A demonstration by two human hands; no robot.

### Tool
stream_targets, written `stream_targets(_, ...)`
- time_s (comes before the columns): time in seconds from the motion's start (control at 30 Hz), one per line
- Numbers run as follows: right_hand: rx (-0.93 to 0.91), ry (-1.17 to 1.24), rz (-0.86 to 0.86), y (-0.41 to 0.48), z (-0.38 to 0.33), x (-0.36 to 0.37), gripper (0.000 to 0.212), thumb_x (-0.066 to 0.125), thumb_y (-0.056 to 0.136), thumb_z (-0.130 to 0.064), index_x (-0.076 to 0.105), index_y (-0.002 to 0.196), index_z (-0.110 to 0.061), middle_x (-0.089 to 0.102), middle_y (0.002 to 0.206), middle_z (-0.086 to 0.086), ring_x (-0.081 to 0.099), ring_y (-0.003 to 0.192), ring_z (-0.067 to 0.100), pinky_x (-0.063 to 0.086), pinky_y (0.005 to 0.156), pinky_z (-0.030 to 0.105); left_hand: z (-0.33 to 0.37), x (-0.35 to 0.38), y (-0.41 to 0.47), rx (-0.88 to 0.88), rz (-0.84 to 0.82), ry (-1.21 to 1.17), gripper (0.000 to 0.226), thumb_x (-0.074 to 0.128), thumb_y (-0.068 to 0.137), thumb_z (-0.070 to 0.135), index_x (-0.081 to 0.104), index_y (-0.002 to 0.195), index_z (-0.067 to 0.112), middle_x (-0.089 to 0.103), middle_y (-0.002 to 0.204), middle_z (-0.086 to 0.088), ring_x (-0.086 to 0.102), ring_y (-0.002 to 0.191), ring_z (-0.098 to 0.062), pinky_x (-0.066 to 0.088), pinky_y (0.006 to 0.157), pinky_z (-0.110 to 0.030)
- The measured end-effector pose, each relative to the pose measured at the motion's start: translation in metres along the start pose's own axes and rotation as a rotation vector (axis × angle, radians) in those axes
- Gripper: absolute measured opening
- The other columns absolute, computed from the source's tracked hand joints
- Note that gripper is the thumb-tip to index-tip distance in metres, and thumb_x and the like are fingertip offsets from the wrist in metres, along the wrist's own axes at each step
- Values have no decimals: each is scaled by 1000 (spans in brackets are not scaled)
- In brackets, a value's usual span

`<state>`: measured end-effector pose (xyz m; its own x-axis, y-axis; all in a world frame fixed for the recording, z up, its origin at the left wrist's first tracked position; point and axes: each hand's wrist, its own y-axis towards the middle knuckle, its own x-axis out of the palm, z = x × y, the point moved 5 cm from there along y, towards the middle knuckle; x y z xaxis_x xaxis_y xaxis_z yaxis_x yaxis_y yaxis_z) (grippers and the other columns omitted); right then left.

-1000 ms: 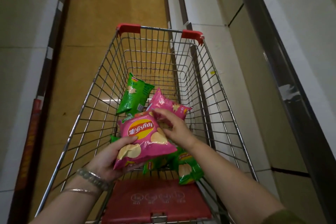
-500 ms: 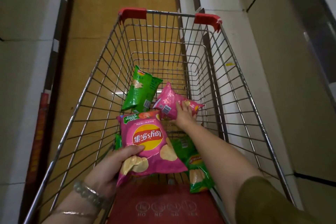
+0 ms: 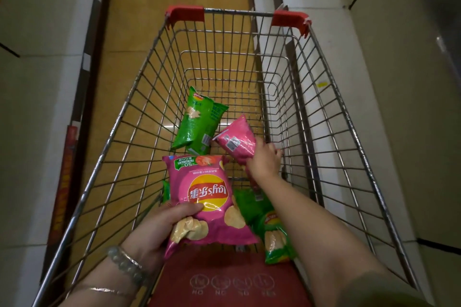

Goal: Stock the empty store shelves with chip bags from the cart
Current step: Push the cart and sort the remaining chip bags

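Chip bags: the pink bag [image 3: 209, 197] sits above the near end of the cart [image 3: 349, 147]. The left hand [image 3: 159, 227] is clamped on its lower-left corner, thumb across the front, and the print reads upside-down to the camera.

Change: a second ago the right hand [image 3: 264, 159] was at that bag's top edge, then it went deeper into the cart onto the second pink bag [image 3: 237, 139]. Now that bag is tipped up off the cart floor with its barcode side facing up, and the fingers curl round its right edge. Second grip looks made.

My read: both hands are loaded, so the next step is to lift clear of the cart wires and turn to the shelf [image 3: 374, 107] right of the cart. No bag is on a shelf in view.

Still in the cart:
- One green bag [image 3: 199, 124] lies mid-floor, just left of the second pink bag.
- More green bags [image 3: 274, 234] sit at the near-right corner, partly under the right forearm, beside the red seat flap [image 3: 219, 281].

Bags look glossy, air-puffed and crinkly. Probably light and slippery, so hold them by an edge and don't squeeze.
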<state>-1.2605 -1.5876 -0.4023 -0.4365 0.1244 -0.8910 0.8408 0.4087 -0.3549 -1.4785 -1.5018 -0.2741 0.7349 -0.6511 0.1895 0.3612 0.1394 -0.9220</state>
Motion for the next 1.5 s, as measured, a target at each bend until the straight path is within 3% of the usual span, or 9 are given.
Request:
stream_targets(0.1,200,722,-88,-17,-10,-21,51,71,79,-19,48,124,-17,59,117,6,59,97,20,48,80,31,-5,0,-9,6,-19,-24,33,68,69,0,61,101,-5,70,72,-21,66,48,-26,51,38,-30)
stream_targets(0.17,241,1163,-223,-35,-26,-41,46,68,80,-8,49,121,-15,62,118,8,62,93,17,50,83,33,-7,-3,-13,-10,16,-28,17,63,79,-1,61,96,-4,69,65,-19,65,44,-25,49,35,-28)
stream_targets(0.27,158,1389,-329,-62,-48,-81,53,69,76,-7,50,124,-14,67,108,4,62,101,25,43,98,48,-1,-7,-17,12,39,-33,23,66,79,2,62,100,-5,70,67,-18,66,46,-25,50,38,-29)
stream_targets(0.43,102,1602,-663,-113,-69,-145,43,72,64,-22,61,103,-12,72,84,3,68,74,20,57,69,32,13,-4,-38,208,89,-27,25,67,77,-4,61,101,0,72,73,-15,67,51,-22,54,43,-28)
stream_targets(0.67,-33,1363,-710,-174,-76,-197,51,60,72,-18,52,122,-12,67,94,8,66,77,23,56,69,33,31,23,-87,499,95,78,68,81,59,14,53,121,8,69,108,-13,67,83,-24,55,56,-23)
stream_targets(0.87,-44,1054,-220,-203,-77,-257,36,49,89,0,54,119,-18,66,98,5,69,67,14,56,56,24,47,34,-128,668,107,145,61,73,74,-2,44,128,5,64,106,-8,61,78,-13,49,63,-22)
stream_targets(1.03,-100,1007,-268,-242,-93,-291,32,51,89,-45,63,101,-17,74,78,-4,71,73,16,56,66,26,52,37,-166,805,104,153,65,78,70,2,43,124,14,66,107,-7,65,93,-23,52,90,-43)
stream_targets(1.33,-214,1048,-175,-300,-94,-347,53,75,64,-32,55,112,-19,71,100,6,70,84,22,57,77,36,50,43,-227,869,-66,62,77,84,50,17,49,119,13,69,106,-11,68,92,-32,54,85,-54)
stream_targets(1.5,-292,1025,-46,-348,-73,-379,53,77,68,-27,51,113,-20,69,100,3,71,81,17,57,68,30,23,64,-259,774,-280,-99,63,72,66,-6,46,121,12,65,111,-20,69,82,-37,58,70,-50)
